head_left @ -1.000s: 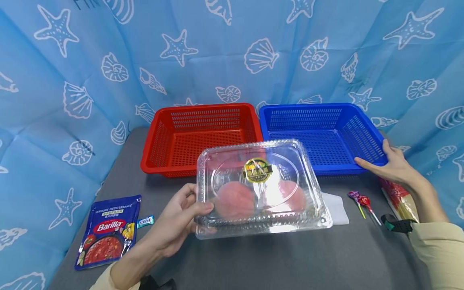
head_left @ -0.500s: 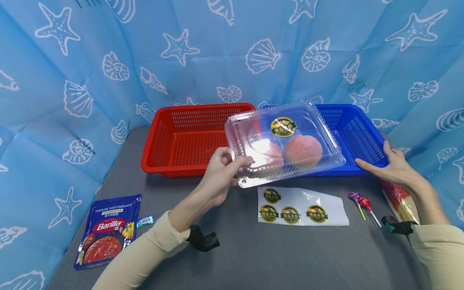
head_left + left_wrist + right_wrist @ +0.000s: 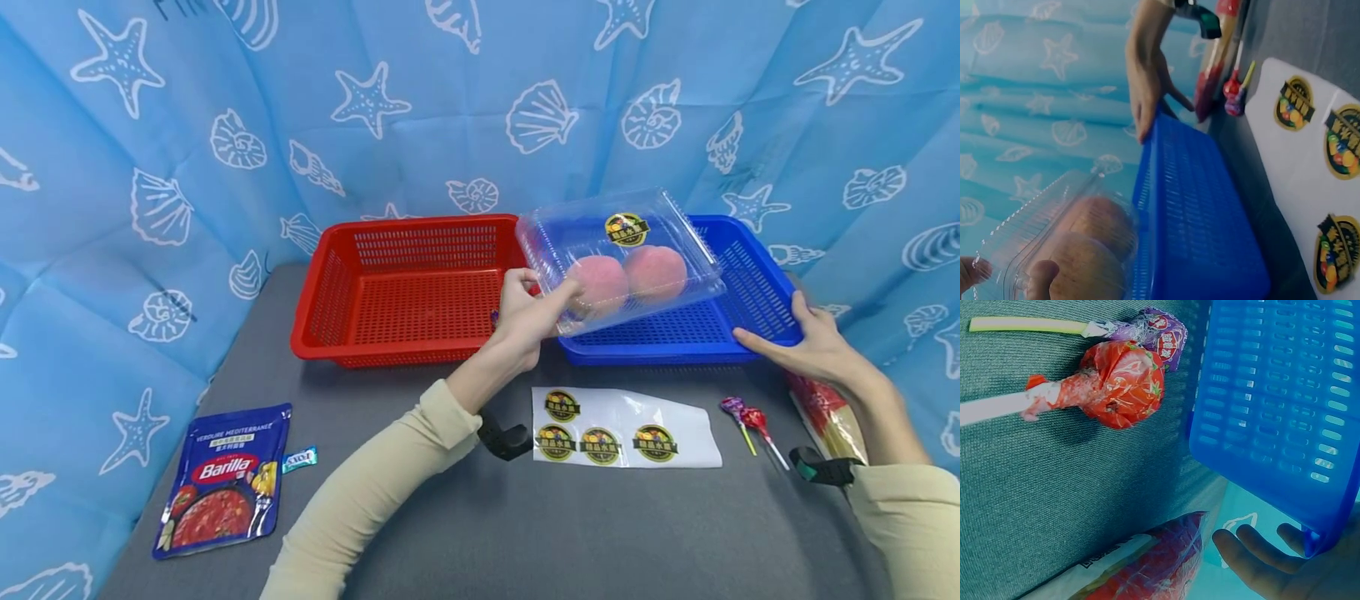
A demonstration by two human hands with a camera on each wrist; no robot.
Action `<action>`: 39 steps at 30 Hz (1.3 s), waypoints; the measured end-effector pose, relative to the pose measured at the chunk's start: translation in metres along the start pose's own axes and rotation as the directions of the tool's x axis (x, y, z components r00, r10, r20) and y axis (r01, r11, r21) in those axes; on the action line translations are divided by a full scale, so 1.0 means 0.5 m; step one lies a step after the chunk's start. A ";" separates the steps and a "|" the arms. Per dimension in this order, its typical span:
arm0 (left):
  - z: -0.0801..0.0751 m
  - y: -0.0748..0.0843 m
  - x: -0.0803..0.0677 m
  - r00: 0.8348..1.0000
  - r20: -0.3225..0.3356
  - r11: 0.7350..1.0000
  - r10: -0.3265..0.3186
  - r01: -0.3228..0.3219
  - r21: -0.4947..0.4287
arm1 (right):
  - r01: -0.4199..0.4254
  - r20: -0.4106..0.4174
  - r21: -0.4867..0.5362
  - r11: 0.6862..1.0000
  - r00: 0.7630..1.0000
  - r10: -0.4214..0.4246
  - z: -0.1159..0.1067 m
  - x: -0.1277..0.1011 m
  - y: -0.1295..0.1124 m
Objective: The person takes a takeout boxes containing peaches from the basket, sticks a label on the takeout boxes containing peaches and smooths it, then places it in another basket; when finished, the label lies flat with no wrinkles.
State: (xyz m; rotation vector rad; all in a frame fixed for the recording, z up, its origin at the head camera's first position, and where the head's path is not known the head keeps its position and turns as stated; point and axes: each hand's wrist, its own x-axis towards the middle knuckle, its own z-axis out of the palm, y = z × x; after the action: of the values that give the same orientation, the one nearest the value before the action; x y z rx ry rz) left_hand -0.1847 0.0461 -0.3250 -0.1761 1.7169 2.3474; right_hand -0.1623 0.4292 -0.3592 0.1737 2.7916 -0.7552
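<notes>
My left hand [image 3: 528, 318] pinches the left edge of a clear plastic clamshell box [image 3: 588, 235], thumb on top. Two peaches [image 3: 656, 273] show inside it, and a round black-and-gold sticker [image 3: 627, 229] is on its lid. The box hangs tilted over the blue basket [image 3: 667, 352], hiding much of its left part. In the left wrist view, the box [image 3: 1041, 206] is beside the basket's rim. At the basket's front right corner, my right hand [image 3: 821, 346] grips the rim, thumb at the front and fingers on the outer side; these fingers [image 3: 1254, 550] show in the right wrist view.
A red basket [image 3: 420, 354] stands left of the blue one. In front lie a sticker sheet [image 3: 615, 400], two lollipops [image 3: 753, 417] and a red-and-yellow packet [image 3: 828, 417]. A Barilla sauce pouch [image 3: 225, 475] and a small wrapped candy [image 3: 300, 459] lie at left.
My left hand has carried the box of peaches right and away from me, from in front of the baskets to over the blue one, uncovering the sticker sheet. My right hand has stayed put.
</notes>
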 end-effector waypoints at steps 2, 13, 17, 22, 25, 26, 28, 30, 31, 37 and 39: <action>0.020 -0.008 0.014 1.000 -0.012 0.999 0.006 -0.006 0.035 | 0.001 0.004 -0.001 1.000 1.000 -0.001 0.000 -0.001 0.001; 0.094 -0.046 0.067 0.997 -0.045 0.971 0.068 -0.056 0.232 | -0.037 0.032 0.005 0.999 0.999 0.037 -0.002 0.002 -0.006; 0.109 -0.057 0.078 0.994 -0.075 0.949 0.086 -0.059 0.311 | -0.031 0.026 0.008 0.999 0.999 0.031 -0.003 0.002 -0.008; 0.124 -0.070 0.085 0.987 -0.137 0.889 0.086 -0.014 0.458 | -0.040 0.019 0.004 0.999 0.999 0.040 -0.001 0.001 -0.006; 0.129 -0.077 0.085 0.992 -0.122 0.888 0.030 0.030 0.458 | -0.041 0.014 0.022 0.999 0.999 0.040 0.000 0.001 -0.006; 0.129 -0.079 0.085 0.995 -0.103 0.898 0.005 0.041 0.439 | -0.039 0.014 0.028 0.999 0.999 0.038 0.000 0.001 -0.005; 0.129 -0.082 0.084 0.997 -0.065 0.912 -0.038 0.061 0.407 | -0.040 0.018 0.031 0.999 0.999 0.039 0.001 0.001 -0.005; 0.127 -0.083 0.083 0.997 -0.026 0.923 -0.073 0.077 0.377 | -0.046 0.024 0.036 0.998 0.999 0.045 0.001 0.001 -0.005; 0.126 -0.083 0.083 0.996 -0.010 0.925 -0.084 0.081 0.371 | -0.049 0.027 0.036 0.998 0.998 0.048 0.001 0.001 -0.006; 0.118 -0.076 0.081 0.992 0.032 0.902 -0.121 0.097 0.421 | -0.052 0.021 0.036 0.998 0.998 0.051 -0.001 -0.004 -0.010; 0.114 -0.072 0.081 0.991 0.030 0.875 -0.132 0.102 0.472 | -0.053 0.022 0.031 0.998 0.998 0.052 -0.002 -0.006 -0.013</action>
State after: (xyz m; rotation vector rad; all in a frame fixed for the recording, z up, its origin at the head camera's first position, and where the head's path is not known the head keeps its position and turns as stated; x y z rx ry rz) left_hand -0.2124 0.1151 -0.3501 -0.1166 2.1162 1.7640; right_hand -0.1608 0.4238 -0.3545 0.2423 2.7453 -0.7846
